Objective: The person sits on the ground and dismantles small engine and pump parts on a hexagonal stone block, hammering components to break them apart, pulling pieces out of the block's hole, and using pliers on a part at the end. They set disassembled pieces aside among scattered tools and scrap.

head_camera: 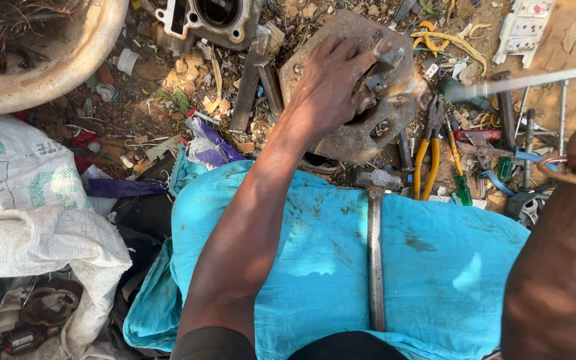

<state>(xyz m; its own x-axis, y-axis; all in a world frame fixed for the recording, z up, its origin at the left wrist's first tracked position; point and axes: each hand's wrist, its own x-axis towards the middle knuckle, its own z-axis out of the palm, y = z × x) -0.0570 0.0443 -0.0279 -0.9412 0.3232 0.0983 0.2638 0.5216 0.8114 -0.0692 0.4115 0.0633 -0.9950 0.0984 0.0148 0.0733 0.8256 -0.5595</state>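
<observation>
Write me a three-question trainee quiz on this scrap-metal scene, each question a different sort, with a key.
1. True or false: the left hand rests on the rusty metal plate.
2. Multiple choice: the hammer lies with its handle on
A. the white sack
B. the blue cloth
C. the pale basin
3. Fill in: the pliers right of the plate have ____ handles.

Key: 1 true; 2 B; 3 yellow.
</observation>
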